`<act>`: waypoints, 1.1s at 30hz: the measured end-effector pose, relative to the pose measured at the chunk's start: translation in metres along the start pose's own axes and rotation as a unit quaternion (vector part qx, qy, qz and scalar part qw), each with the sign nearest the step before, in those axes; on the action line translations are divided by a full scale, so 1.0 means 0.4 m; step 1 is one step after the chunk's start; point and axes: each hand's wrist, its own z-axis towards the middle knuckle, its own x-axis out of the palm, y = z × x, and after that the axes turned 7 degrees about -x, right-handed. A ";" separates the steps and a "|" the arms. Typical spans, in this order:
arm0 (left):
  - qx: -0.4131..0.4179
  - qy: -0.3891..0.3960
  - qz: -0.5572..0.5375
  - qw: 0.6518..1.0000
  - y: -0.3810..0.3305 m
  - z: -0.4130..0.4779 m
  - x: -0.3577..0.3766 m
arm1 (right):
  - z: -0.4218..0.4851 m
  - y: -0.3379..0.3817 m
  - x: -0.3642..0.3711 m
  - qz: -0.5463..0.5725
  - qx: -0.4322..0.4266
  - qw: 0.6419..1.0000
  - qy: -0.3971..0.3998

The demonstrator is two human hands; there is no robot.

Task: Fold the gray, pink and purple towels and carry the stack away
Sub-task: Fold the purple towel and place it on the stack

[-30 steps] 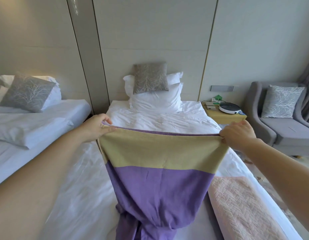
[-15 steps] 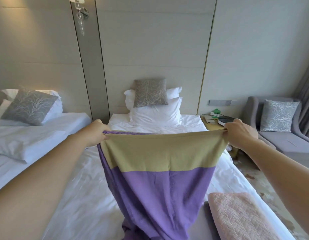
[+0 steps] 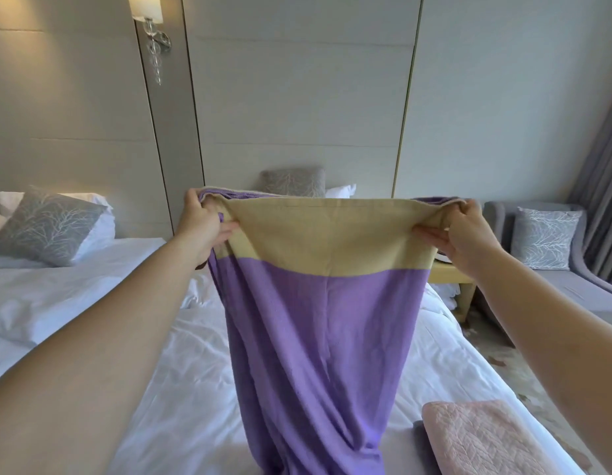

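As the arms have lifted since a moment ago, the head view shows the purple towel (image 3: 318,337) raised from just over the mattress to pillow height. It hangs long, tan band on top, so I judge the shake-out is done and folding comes next. The left hand (image 3: 201,224) and right hand (image 3: 465,234) each pinch a top corner, other fingers loosely spread. The folded pink towel (image 3: 479,440) lies at the bed's (image 3: 160,389) near right edge, seemingly on the gray towel (image 3: 419,437). The bed's left half offers laying room.

2 white beds (image 3: 195,371), panelled wall (image 3: 297,97), lit wall lamp (image 3: 147,8), grey armchair (image 3: 572,286), curtain (image 3: 603,166)
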 end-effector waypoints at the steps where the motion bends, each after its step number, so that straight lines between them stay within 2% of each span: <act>1: 0.049 -0.006 0.007 0.999 -0.008 0.010 0.008 | 0.001 0.003 0.013 -0.007 -0.044 0.999 0.015; 4: 0.166 -0.004 0.048 0.985 -0.027 0.035 0.031 | 0.014 0.008 0.051 -0.128 -0.149 0.980 0.022; 7: 0.217 -0.010 0.087 0.972 -0.030 0.070 0.042 | 0.039 0.001 0.079 -0.181 -0.179 0.967 0.007; 11: 0.145 -0.025 0.053 0.988 0.040 0.147 0.031 | 0.065 -0.079 0.076 -0.240 -0.146 0.960 0.000; 16: 0.062 -0.010 0.123 0.990 0.219 0.243 0.045 | 0.131 -0.273 0.060 -0.350 -0.094 0.931 0.050; 20: -0.016 0.002 0.237 0.971 0.368 0.319 0.099 | 0.233 -0.426 0.079 -0.297 0.054 0.951 0.071; 22: -0.041 0.000 0.304 0.952 0.426 0.361 0.131 | 0.279 -0.493 0.087 -0.285 0.123 0.947 0.079; 23: -0.067 -0.002 0.302 0.951 0.448 0.382 0.150 | 0.303 -0.521 0.091 -0.290 0.144 0.942 0.084; 26: -0.162 0.003 0.237 0.958 0.496 0.444 0.214 | 0.381 -0.590 0.109 -0.272 0.199 0.938 0.079; 28: -0.188 0.002 0.203 0.961 0.521 0.495 0.252 | 0.434 -0.622 0.129 -0.244 0.215 0.944 0.049; 31: -0.190 -0.010 0.103 0.976 0.547 0.588 0.303 | 0.511 -0.661 0.183 -0.139 0.218 0.966 0.009; 33: -0.174 -0.021 0.041 0.984 0.547 0.650 0.339 | 0.563 -0.683 0.223 -0.089 0.188 0.978 -0.021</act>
